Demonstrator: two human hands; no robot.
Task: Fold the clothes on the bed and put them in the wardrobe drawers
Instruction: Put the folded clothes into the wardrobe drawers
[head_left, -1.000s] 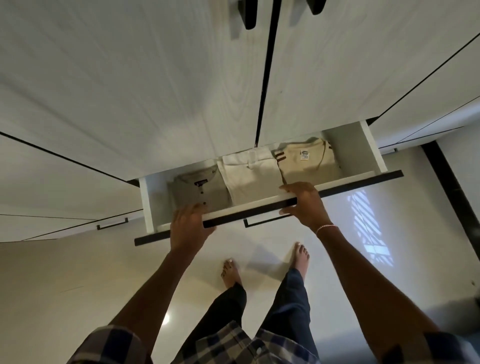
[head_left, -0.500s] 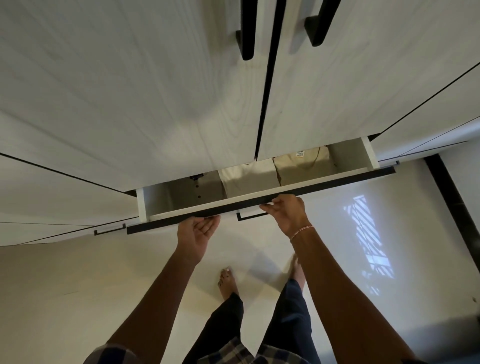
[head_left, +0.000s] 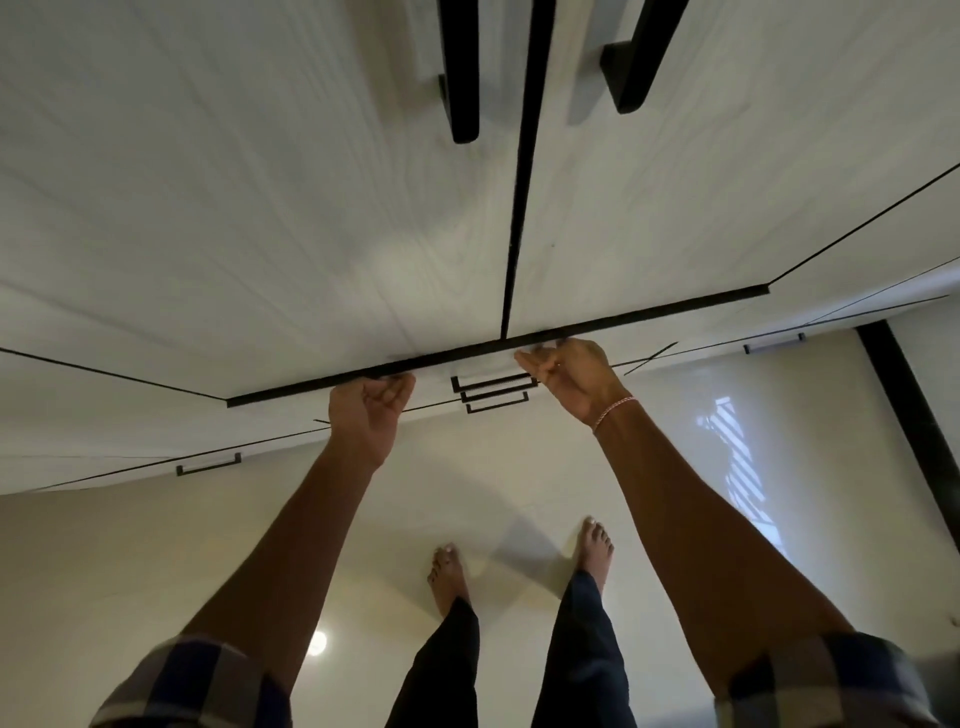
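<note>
Flanking its handle (head_left: 493, 383), left hand (head_left: 370, 413) and right hand (head_left: 571, 376) touch the drawer (head_left: 649, 313).

pale grey-white wood-grain wardrobe doors (head_left: 260, 208) with matte black bar handles (head_left: 462, 78); black edge strip along the drawer front (head_left: 649, 314); cream glossy floor (head_left: 156, 571); navy-and-grey checked shirt sleeves (head_left: 197, 686); dark navy trousers (head_left: 447, 675).

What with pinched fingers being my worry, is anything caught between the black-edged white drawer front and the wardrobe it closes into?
Nothing visible. The white drawer front with the black top edge looks shut under the white wardrobe doors, no cloth showing. The left hand and right hand sit outside, fingers curled.
</note>
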